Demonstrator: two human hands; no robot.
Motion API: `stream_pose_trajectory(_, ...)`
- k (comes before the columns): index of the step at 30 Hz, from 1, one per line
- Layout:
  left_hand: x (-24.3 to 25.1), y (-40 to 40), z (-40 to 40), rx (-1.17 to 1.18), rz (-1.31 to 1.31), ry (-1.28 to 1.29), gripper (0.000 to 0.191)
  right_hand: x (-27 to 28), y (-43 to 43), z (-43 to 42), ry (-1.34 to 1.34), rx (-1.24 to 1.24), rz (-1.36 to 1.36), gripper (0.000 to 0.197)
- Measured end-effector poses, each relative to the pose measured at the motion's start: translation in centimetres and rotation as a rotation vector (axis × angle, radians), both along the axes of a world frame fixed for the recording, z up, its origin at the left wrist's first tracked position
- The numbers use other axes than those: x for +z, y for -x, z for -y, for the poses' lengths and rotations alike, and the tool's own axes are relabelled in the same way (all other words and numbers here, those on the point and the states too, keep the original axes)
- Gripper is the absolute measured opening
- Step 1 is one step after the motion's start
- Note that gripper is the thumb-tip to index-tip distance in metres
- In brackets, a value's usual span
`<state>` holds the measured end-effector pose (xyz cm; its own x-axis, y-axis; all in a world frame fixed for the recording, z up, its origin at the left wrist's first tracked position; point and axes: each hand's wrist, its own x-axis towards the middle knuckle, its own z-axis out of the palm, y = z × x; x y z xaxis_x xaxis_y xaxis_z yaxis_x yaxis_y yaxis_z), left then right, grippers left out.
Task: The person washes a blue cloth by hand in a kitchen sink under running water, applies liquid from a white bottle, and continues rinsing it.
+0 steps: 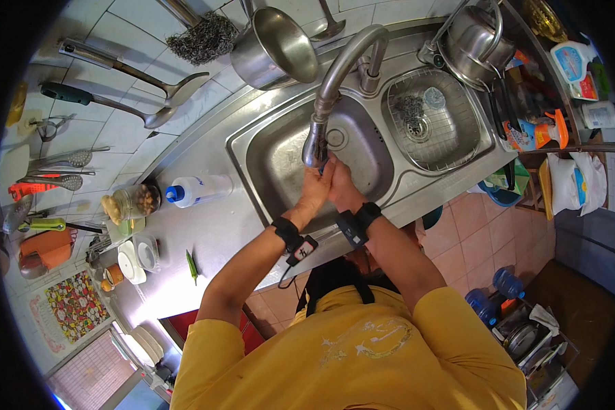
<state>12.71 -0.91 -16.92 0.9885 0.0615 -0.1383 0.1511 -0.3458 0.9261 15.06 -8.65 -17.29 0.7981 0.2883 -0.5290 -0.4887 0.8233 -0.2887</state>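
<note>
Both of my hands meet just under the spout end of a metal gooseneck faucet point(324, 100), over the larger stainless steel sink basin point(274, 169). My left hand point(315, 185) and my right hand point(341, 179) press against each other. A small bit of something dark blue shows between them at the faucet's mouth; what it is, and whether either hand grips it, I cannot tell. Fingers are partly hidden behind the spout and each other. A green chili or okra-like pod point(191, 266) lies on the steel counter point(210, 230) to the left, near a white bottle with a blue cap point(200, 190).
Right of the basin, a smaller sink holds a wire basket point(456, 128) with a steel wool scrubber point(411, 110). A steel pot point(274, 48) and ladles hang on the tiled wall. A glass jar point(133, 202) and plastic containers point(139, 259) stand at left; an orange-topped spray bottle point(535, 133) is at right.
</note>
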Motion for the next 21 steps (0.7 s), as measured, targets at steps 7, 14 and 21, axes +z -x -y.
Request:
stream_pose_trajectory(7, 3.5, -1.6, -3.4, -0.286, 0.262, -0.605, 0.057, -0.6, 0.4, -0.2, -0.109, 0.058, -0.065, 0.027)
stream_pose_trajectory(14, 1.0, -0.4, -3.6, -0.128, -0.093, -0.145, 0.044, 2.2, 0.4, -1.0, 0.380, 0.301, -0.389, 0.034)
stream_pose_trajectory(21, -1.1, -0.9, -3.6, -0.102, 0.001, -0.055, 0.036, 2.7, 0.7, -1.6, 0.401, 0.260, -0.344, 0.053)
